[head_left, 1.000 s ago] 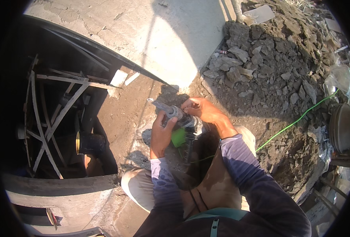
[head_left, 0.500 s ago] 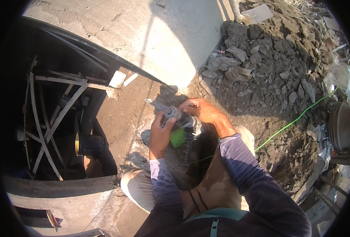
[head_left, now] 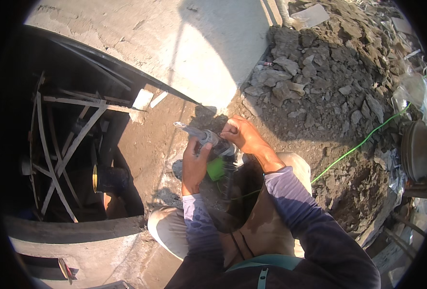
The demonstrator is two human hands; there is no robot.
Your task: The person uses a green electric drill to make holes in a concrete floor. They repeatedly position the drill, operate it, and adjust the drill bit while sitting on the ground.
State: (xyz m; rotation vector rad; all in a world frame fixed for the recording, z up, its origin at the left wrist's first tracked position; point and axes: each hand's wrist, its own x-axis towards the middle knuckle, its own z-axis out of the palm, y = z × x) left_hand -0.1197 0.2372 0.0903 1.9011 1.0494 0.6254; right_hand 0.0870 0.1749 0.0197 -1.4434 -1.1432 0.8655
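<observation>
A rotary hammer (head_left: 216,168) with a green body, dark grip and grey dusty front end sits between my knees. Its chisel bit (head_left: 187,129) points up and to the left. My left hand (head_left: 193,168) is closed around the front collar, the thumb lying along it. Over the neck of the tool, my right hand (head_left: 246,137) has its fingers curled, thumb and forefinger pinched together; what lies between them is too small to make out. The lower part of the tool is in shadow.
To the left is a dark pit (head_left: 78,192) with crossed wooden strips (head_left: 78,137) and a black bucket (head_left: 110,178). A concrete slab (head_left: 213,48) lies ahead. Broken rubble (head_left: 319,82) is heaped at the right, and a green cable (head_left: 362,144) runs across the dirt there.
My right hand has lifted slightly off the tool's body, its fingers drawn into a pinch near the neck. The left hand keeps its hold, and the bit has tilted slightly left.
</observation>
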